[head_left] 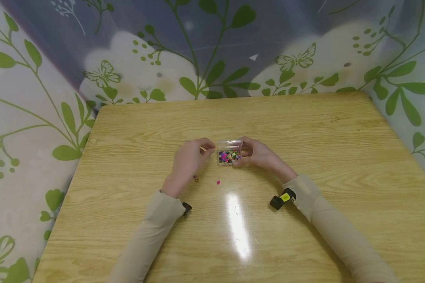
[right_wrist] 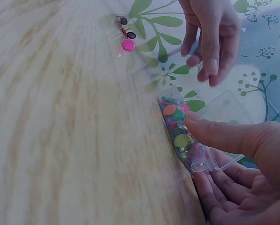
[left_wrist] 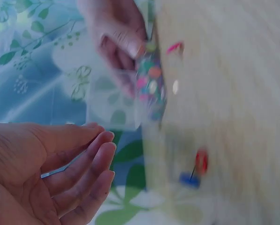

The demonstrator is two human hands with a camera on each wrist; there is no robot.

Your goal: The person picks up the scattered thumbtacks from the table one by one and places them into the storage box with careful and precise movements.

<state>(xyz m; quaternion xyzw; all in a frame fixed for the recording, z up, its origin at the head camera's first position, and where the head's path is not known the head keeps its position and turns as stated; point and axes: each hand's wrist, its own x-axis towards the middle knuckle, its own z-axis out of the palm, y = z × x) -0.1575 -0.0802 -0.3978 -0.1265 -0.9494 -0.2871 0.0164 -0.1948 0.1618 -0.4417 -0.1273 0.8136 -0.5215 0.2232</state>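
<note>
A small clear plastic box (head_left: 229,164) of colourful thumbtacks (right_wrist: 181,140) sits on the table with its hinged lid (head_left: 229,144) raised. My right hand (head_left: 260,155) grips the box at its right end, the thumb lying over the near side and the other fingers behind and under it. Just left of the box is my left hand (head_left: 191,157), its fingertips close to the lid's edge. In the left wrist view its thumb and index finger come together, the other fingers loosely bent, and nothing shows between them.
A loose pink thumbtack (head_left: 218,182) lies in front of the box. More loose tacks, among them a red one (left_wrist: 201,161) and a blue one (left_wrist: 190,180), lie near my left wrist. The wooden table (head_left: 304,243) meets a leaf-patterned cloth (head_left: 226,51) at its back edge.
</note>
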